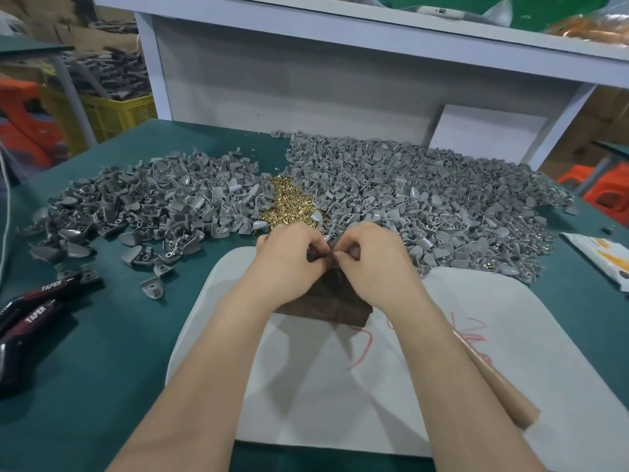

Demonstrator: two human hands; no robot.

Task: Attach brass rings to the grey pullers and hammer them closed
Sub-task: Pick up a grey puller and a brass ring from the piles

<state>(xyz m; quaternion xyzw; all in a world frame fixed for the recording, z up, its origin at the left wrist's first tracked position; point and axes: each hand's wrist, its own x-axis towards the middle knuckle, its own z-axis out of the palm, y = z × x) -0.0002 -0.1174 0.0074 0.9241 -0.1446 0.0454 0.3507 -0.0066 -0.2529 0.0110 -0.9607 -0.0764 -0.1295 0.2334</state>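
My left hand point(292, 258) and my right hand point(369, 258) meet fingertip to fingertip over a dark wooden block point(326, 306) that lies on a white pad point(374, 369). Both pinch one small grey piece between them; it is mostly hidden by my fingers, and I cannot tell whether a ring is on it. A heap of small brass rings point(289, 204) lies just beyond my hands. Grey pullers lie in two big heaps, one at the left point(153, 206) and a larger one at the right point(425, 199). A wooden handle point(493, 379) lies under my right forearm.
Black pliers with red "TAPER" grips point(30, 318) lie at the left on the green table point(102, 352). A white packet point(602, 257) sits at the right edge. A white shelf unit point(306, 80) stands behind the heaps. A yellow crate point(112, 114) stands off the table at the left.
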